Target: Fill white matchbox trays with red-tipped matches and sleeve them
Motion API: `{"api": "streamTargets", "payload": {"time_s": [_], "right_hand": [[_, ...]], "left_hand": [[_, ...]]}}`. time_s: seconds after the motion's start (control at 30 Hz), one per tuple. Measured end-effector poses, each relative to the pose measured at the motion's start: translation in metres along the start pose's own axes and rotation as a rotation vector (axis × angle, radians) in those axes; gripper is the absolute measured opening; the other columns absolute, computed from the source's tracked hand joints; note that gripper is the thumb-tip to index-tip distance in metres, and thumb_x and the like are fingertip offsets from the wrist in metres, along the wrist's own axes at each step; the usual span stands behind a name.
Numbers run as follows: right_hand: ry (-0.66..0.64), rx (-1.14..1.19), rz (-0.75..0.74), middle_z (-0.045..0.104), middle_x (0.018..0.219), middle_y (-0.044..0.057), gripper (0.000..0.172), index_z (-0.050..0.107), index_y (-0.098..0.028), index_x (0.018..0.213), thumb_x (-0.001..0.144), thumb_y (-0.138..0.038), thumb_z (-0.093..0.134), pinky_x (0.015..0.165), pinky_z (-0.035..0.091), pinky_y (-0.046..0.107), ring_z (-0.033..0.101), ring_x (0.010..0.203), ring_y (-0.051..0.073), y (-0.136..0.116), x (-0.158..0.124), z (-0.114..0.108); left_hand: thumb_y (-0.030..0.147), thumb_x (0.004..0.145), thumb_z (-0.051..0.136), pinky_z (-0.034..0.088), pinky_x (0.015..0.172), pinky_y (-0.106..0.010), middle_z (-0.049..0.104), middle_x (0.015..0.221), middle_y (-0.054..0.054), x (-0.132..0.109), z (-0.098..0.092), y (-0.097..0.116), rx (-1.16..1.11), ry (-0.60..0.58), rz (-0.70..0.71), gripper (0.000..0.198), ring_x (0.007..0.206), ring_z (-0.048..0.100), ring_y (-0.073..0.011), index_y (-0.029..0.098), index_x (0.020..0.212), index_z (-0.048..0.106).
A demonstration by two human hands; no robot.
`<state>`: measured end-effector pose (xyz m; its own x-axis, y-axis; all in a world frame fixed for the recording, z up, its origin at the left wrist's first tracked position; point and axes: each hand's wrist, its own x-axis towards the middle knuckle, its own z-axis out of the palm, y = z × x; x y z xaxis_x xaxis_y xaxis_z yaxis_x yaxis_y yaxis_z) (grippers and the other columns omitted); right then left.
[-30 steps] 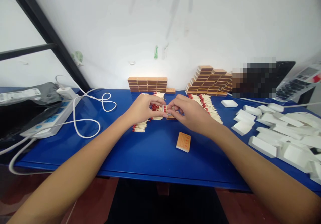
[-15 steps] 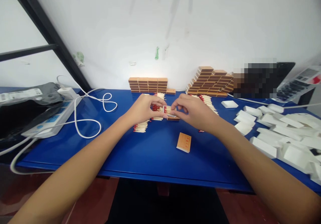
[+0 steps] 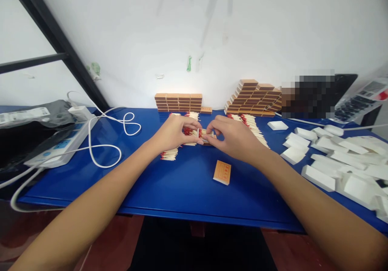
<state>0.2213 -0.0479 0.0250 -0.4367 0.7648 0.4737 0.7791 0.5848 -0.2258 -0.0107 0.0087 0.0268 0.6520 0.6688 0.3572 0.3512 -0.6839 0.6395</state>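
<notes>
My left hand (image 3: pixel 175 132) holds a small white matchbox tray (image 3: pixel 198 133) between thumb and fingers. Red-tipped matches (image 3: pixel 203 132) lie inside the tray. From the other side my right hand (image 3: pixel 236 137) reaches in, its thumb and index fingertip pinched together over those matches. A brown matchbox edge shows just under the tray, mostly hidden by the fingers. Loose match piles (image 3: pixel 169 154) lie beside and behind my left hand, and another match pile (image 3: pixel 256 128) sits behind my right. Nearer the front rests an orange matchbox cover (image 3: pixel 222 172), lying flat.
Stacked matchboxes (image 3: pixel 178 102) and a taller, uneven matchbox stack (image 3: pixel 250 100) stand against the wall. Many white trays (image 3: pixel 342 164) are heaped on the right of the blue table (image 3: pixel 169 194). A power strip (image 3: pixel 60 151) and looping white cable (image 3: pixel 91 141) lie left.
My right hand has shifted slightly, its fingers moving a little left over the tray and more closed together. My left hand and the tray stay almost where they were.
</notes>
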Motion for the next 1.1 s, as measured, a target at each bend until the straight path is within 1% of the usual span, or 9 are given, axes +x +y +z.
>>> {"api": "streamTargets", "payload": {"time_s": [0.23,0.37,0.53,0.73,0.93,1.1], "right_hand": [[0.019,-0.08,0.047,0.064,0.087,0.004,0.012,0.068,-0.019,0.088,0.095,-0.029,0.066,0.063,0.033,0.03,0.055,0.069,0.017,-0.003,-0.001,0.006],[-0.026,0.003,0.014,0.064,0.091,0.004,0.011,0.07,-0.02,0.093,0.098,-0.027,0.063,0.065,0.036,0.03,0.057,0.073,0.017,0.002,-0.001,0.005],[-0.073,0.11,-0.017,0.063,0.091,0.004,0.012,0.073,-0.022,0.099,0.099,-0.026,0.061,0.067,0.039,0.028,0.057,0.076,0.017,0.01,0.0,0.0],[-0.022,0.097,-0.018,0.062,0.087,0.005,0.014,0.073,-0.021,0.099,0.1,-0.027,0.06,0.067,0.039,0.029,0.057,0.076,0.018,0.007,0.0,-0.002],[-0.043,0.118,-0.028,0.062,0.086,0.004,0.015,0.072,-0.02,0.097,0.1,-0.026,0.059,0.067,0.039,0.029,0.057,0.076,0.018,0.005,0.0,0.0],[-0.028,0.093,-0.014,0.061,0.086,0.003,0.012,0.071,-0.021,0.096,0.099,-0.025,0.06,0.066,0.038,0.029,0.055,0.074,0.017,0.007,0.0,0.002]], "left_hand": [[0.045,0.074,0.091,0.058,0.078,-0.029,0.082,0.097,-0.004,0.0,0.002,-0.002,-0.002,-0.001,-0.002,0.038,0.091,0.077,-0.0229,0.021,0.101,0.08],[0.046,0.075,0.091,0.058,0.079,-0.029,0.082,0.1,-0.004,0.0,0.001,-0.003,-0.015,-0.002,-0.013,0.038,0.095,0.078,-0.0242,0.021,0.101,0.08],[0.049,0.074,0.091,0.059,0.085,-0.031,0.081,0.103,-0.006,0.0,-0.001,-0.002,-0.014,0.036,-0.021,0.04,0.099,0.078,-0.0253,0.02,0.099,0.08],[0.046,0.072,0.093,0.059,0.087,-0.03,0.081,0.101,-0.004,0.0,-0.002,0.001,-0.031,0.051,-0.004,0.039,0.1,0.078,-0.024,0.02,0.098,0.079],[0.04,0.072,0.095,0.059,0.09,-0.03,0.082,0.104,-0.004,0.0,-0.002,0.0,-0.024,0.054,-0.014,0.037,0.101,0.078,-0.024,0.021,0.1,0.08],[0.042,0.074,0.093,0.06,0.088,-0.031,0.082,0.103,-0.004,0.001,-0.002,0.0,-0.008,0.041,-0.009,0.035,0.101,0.078,-0.0244,0.021,0.099,0.08]]}}
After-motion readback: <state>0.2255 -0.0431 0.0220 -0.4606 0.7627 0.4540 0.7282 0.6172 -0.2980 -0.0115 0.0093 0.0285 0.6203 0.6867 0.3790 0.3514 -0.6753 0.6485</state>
